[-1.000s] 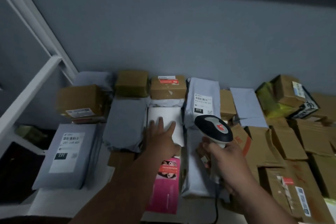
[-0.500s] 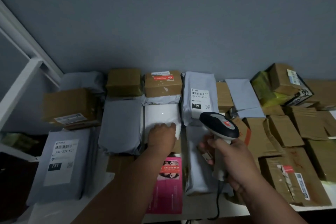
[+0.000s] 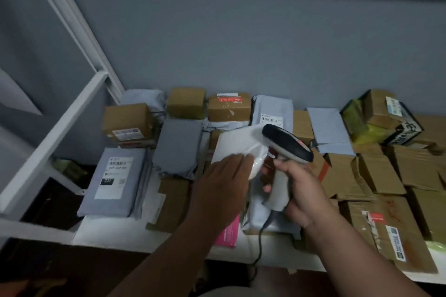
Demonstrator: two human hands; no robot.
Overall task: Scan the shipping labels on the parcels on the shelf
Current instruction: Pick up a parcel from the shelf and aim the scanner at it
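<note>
White plastic mailer (image 3: 237, 143), centre of the shelf (image 3: 115, 231), lifted at its near edge; no label shows on the side facing the camera. Judgement: the label sits on the hidden face, and the mailer is being turned over for the scan.

Risks. The slick film could slip from the left hand (image 3: 223, 190), since the hold looks light; a dropped mailer would land on the pink packet (image 3: 228, 232) just in front of it. The scanner (image 3: 284, 152) hovers just right of the mailer, with the labelled grey bag (image 3: 272, 113) directly behind, so a trigger pull now could read that bag's barcode instead. The scanner cable (image 3: 260, 239) hangs over the shelf edge and could snag.

Hands. Left hand: fingers nearly straight on top of the mailer's near edge; whether the thumb pinches underneath cannot be told. Right hand (image 3: 301, 193): fingers wrapped round the scanner's grey handle, held firmly.

Other labelled parcels: grey bag marked 231 (image 3: 113, 181), well left of the mailer.
</note>
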